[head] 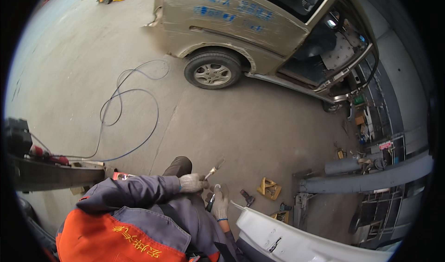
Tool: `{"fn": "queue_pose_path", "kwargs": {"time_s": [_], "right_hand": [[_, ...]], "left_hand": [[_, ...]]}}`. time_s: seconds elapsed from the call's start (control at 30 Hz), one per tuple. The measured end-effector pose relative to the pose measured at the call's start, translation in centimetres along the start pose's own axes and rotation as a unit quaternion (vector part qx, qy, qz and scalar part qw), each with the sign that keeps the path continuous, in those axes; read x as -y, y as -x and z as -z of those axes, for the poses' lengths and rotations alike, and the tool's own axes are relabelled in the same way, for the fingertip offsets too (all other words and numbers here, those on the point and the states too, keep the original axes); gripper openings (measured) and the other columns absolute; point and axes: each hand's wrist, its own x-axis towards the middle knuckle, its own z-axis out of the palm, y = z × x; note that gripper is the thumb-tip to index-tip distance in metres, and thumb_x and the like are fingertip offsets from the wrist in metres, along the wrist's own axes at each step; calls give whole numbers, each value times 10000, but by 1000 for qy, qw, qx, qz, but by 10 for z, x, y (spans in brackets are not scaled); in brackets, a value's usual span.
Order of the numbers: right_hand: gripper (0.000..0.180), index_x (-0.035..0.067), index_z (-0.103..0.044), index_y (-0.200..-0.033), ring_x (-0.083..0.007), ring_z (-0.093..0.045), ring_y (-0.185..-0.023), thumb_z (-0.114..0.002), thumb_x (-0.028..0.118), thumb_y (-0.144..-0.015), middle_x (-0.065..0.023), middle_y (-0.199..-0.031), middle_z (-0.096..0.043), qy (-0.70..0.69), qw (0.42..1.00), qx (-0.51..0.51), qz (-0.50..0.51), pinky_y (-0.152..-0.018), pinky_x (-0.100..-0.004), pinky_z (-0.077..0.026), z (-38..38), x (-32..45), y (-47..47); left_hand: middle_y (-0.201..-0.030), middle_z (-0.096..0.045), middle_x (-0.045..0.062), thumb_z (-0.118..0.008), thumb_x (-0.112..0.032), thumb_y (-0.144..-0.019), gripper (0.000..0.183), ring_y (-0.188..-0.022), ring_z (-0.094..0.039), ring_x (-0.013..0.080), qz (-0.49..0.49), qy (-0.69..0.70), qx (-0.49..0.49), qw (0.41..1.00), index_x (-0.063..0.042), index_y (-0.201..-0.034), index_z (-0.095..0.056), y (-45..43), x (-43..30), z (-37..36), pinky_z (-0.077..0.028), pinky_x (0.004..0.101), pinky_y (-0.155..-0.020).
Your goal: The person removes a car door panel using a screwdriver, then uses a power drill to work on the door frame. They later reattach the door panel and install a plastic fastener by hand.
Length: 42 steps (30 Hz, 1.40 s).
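My left hand (193, 183), in a knitted work glove, grips a slim tool (210, 173) with a pale shaft and a brass-coloured part. Its far end is blurred. Close beside it, my right hand (220, 202), also gloved, is closed around a dark-handled tool (210, 203). A round metal head (217, 186) shows at the fingers; it looks like a ratchet wrench. Both hands are in front of my body, above the concrete floor. My bent knee (179, 166) shows beyond the left hand.
A white car body panel (274, 234) is close at my right. A cordless power tool (247, 197) and a yellow holder (269, 189) lie on the floor. Ahead stands a scraped van (222, 29), its side open. A hose (157, 112) loops at left; a grey lift arm (368, 178) extends right.
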Motion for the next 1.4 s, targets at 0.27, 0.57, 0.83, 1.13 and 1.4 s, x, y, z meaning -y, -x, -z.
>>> {"fn": "queue_pose_path", "kwargs": {"time_s": [0.27,0.57,0.83,1.13,1.4], "right_hand": [[584,40,-492,-1504,-251,-629,-1201,-521,474,-1114,-133,-1374,-605,-134,980,-143,39,-993,-363,-531,18,-50,-96],[400,77,-510,-1392,-188,-676,-940,-620,115,-1010,-100,-1178,-696,-402,848,-343,47,-820,-336,-573,-49,52,-191],[172,85,-542,-1131,-216,-619,-645,-554,56,-962,-96,-882,-653,-521,755,-397,-36,-537,-377,-506,49,72,-308],[98,113,-544,-1114,-225,-617,-568,-556,141,-1021,-83,-780,-629,-513,719,-463,-76,-483,-416,-520,284,23,-422],[205,170,-549,-1214,-213,-657,-602,-550,287,-1045,-63,-788,-648,-453,745,-457,-176,-527,-413,-581,495,-50,-409]], "left_hand": [[-1035,-756,245,-559,-399,-986,446,-986,-743,413,-110,-270,170,941,-24,-1189,-688,-119,-100,12,-579,512,-877],[-1013,-745,243,-589,-402,-1016,383,-929,-738,423,-297,-431,392,756,-60,-1173,-660,-210,-152,109,-582,529,-811],[-1138,-764,204,-563,-436,-1008,510,-1077,-728,394,-162,-471,387,776,-85,-1368,-642,-306,-244,146,-551,469,-970],[-967,-746,133,-618,-209,-1036,357,-838,-732,201,0,-208,185,961,28,-1301,-643,-519,-235,177,-592,323,-715],[-956,-735,134,-615,-230,-1027,375,-791,-709,191,39,-226,130,965,39,-1288,-637,-640,-337,35,-578,321,-693]]}}
